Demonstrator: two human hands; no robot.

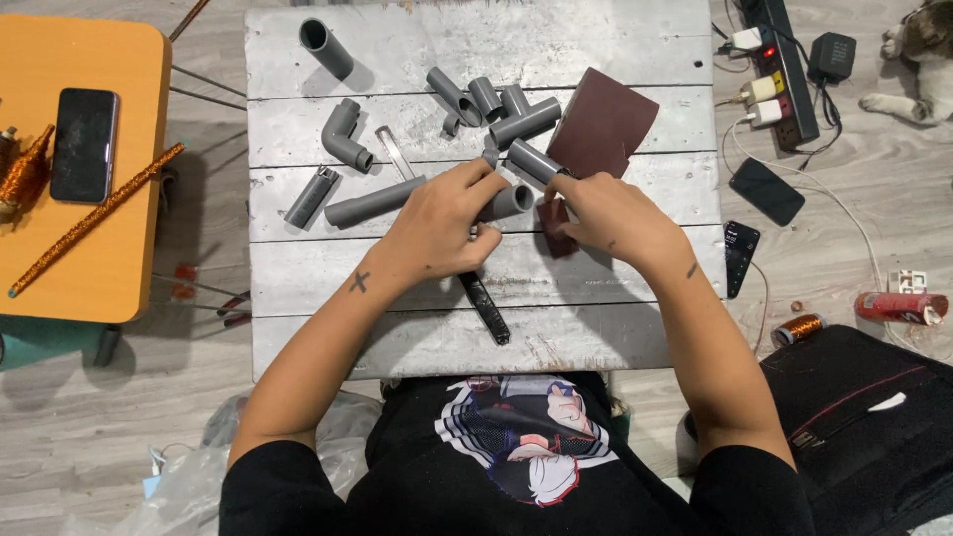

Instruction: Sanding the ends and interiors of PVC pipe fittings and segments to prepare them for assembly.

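Orange side table (119, 258) holding a dark phone (83, 145) — power strip (789, 69), perhaps a cat (918, 50).

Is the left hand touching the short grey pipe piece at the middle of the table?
Touching. The head view shows the left hand with its fingers wrapped on the short grey pipe piece, with no gap between them.

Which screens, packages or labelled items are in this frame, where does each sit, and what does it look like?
Phone on orange table: far left, black rectangle, screen dark.
Phone by the power strip: floor at right, black, tilted, screen dark.
Phone beside the grey table: right edge, slim, black, screen lit.
Red tube-shaped package: floor far right, lying flat, torn whitish end.
The hands hold no screen or package.
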